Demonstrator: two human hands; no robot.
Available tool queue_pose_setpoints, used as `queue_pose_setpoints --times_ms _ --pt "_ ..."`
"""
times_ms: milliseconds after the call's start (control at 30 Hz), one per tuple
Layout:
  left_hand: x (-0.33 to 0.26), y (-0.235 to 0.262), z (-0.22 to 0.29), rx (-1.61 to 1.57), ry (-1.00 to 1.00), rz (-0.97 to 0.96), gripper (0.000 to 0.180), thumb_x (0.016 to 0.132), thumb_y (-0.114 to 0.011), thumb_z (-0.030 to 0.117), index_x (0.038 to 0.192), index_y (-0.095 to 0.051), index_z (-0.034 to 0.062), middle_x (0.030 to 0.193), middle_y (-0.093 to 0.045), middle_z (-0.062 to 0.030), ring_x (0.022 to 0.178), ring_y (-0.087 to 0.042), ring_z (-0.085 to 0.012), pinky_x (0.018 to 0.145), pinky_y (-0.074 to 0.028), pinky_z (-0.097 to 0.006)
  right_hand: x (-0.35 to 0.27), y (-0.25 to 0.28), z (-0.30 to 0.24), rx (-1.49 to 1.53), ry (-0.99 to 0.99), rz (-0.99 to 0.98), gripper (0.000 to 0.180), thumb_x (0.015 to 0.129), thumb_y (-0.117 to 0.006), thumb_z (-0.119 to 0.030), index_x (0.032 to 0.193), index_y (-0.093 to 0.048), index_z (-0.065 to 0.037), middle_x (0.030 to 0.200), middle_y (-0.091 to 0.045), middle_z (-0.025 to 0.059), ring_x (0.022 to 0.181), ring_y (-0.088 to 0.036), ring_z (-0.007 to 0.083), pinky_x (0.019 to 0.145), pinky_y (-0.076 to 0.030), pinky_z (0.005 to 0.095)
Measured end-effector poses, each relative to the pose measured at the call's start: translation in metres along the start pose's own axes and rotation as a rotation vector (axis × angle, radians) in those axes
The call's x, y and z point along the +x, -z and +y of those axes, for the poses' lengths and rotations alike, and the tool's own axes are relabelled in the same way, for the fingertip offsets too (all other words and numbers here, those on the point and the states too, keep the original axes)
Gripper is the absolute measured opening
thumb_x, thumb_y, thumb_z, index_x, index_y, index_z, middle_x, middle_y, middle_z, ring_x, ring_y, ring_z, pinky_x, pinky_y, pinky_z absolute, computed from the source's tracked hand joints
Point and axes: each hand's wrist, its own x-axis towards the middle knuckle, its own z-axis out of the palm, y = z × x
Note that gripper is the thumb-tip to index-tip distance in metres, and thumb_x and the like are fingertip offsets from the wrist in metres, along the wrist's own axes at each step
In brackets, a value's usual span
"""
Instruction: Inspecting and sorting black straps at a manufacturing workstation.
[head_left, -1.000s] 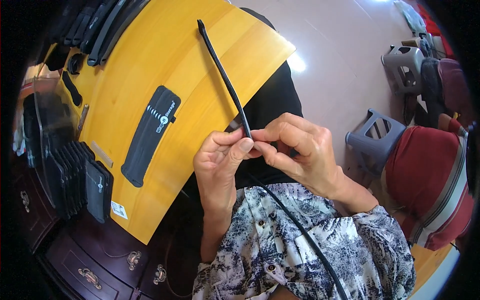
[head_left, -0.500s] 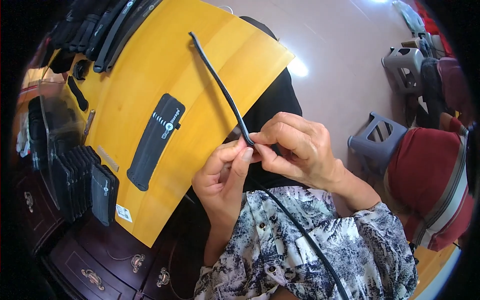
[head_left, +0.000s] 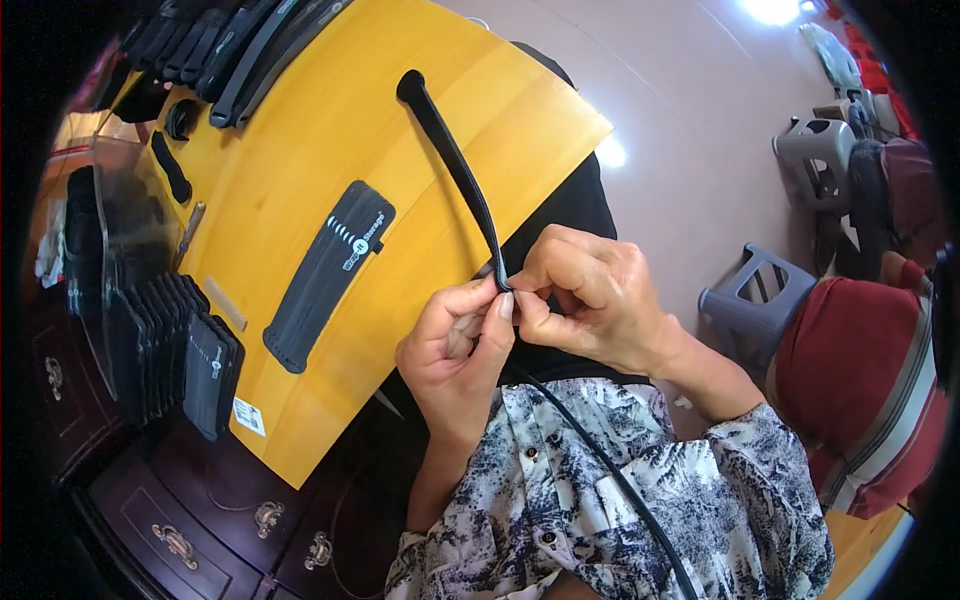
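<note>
A narrow black strap point(head_left: 450, 150) with a rounded far end rises from my fingers over the yellow wooden tabletop point(head_left: 540, 130). My left hand point(head_left: 450, 345) pinches its near part between thumb and forefinger. Beside it, my right hand point(head_left: 595, 295) pinches the same spot, where the strap bends and a paler grey side shows. The fingers hide the strap's near end. Left of my hands, a wide, flat black strap point(head_left: 320, 285) with white printing lies on the wood. A black cord point(head_left: 600, 455) runs down over my patterned shirt; whether it joins the strap, I cannot tell.
Long black straps point(head_left: 245, 70) lie in a row at the far left. Several folded black pieces point(head_left: 210, 375) stand stacked by the left edge, near a short stick point(head_left: 190, 235). Dark drawers point(head_left: 175, 545) are below. At right are grey stools point(head_left: 755, 305) and a red bundle point(head_left: 850, 390).
The strap has turned from edge-on so that its broad black face and rounded end show. Both hands stay pinched on it. The whole view has shifted slightly.
</note>
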Motion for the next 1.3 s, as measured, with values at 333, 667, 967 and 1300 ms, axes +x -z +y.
queue_pose_setpoints --times_ms 333,667,967,1300 --pt "0.007 0.007 -0.007 -0.168 0.1 0.004 0.016 0.087 -0.055 -0.009 0.102 -0.056 -0.0103 0.1 -0.063 -0.0132 0.09 -0.061 -0.0127 0.082 -0.05 -0.024 0.004 -0.018 0.013 -0.093 0.149 0.056 0.014 0.066 -0.065 0.001 0.069 -0.053 -0.004 0.061 -0.051 0.0038 0.044 -0.045 0.0114 0.038 -0.033 0.0251" --pt "0.013 0.014 -0.008 -0.243 0.094 -0.077 0.016 0.088 -0.06 -0.005 0.103 -0.057 -0.0084 0.096 -0.064 -0.0124 0.086 -0.062 -0.012 0.078 -0.05 -0.022 0.008 -0.009 0.009 0.075 -0.031 -0.036 0.01 0.067 -0.066 0.002 0.073 -0.059 -0.002 0.066 -0.055 0.0035 0.044 -0.045 0.0071 0.04 -0.033 0.0228" --pt "0.014 0.01 -0.012 -0.276 0.056 -0.025 0.01 0.092 -0.055 -0.001 0.099 -0.056 -0.0075 0.093 -0.065 -0.0134 0.08 -0.064 -0.0134 0.075 -0.052 -0.023 0.013 -0.008 0.002 0.135 -0.202 -0.077 0.008 0.071 -0.066 0.001 0.075 -0.06 -0.001 0.065 -0.055 0.0025 0.048 -0.049 0.0085 0.043 -0.037 0.0224" --pt "0.014 0.004 0.003 -0.234 0.128 -0.067 0.011 0.094 -0.053 0.004 0.094 -0.055 -0.0061 0.083 -0.066 -0.0165 0.071 -0.067 -0.0186 0.066 -0.056 -0.026 0.012 -0.001 0.008 0.202 -0.067 -0.044 0.024 0.076 -0.074 -0.009 0.099 -0.068 -0.004 0.103 -0.057 0.0093 0.087 -0.059 0.0157 0.07 -0.05 0.0284"
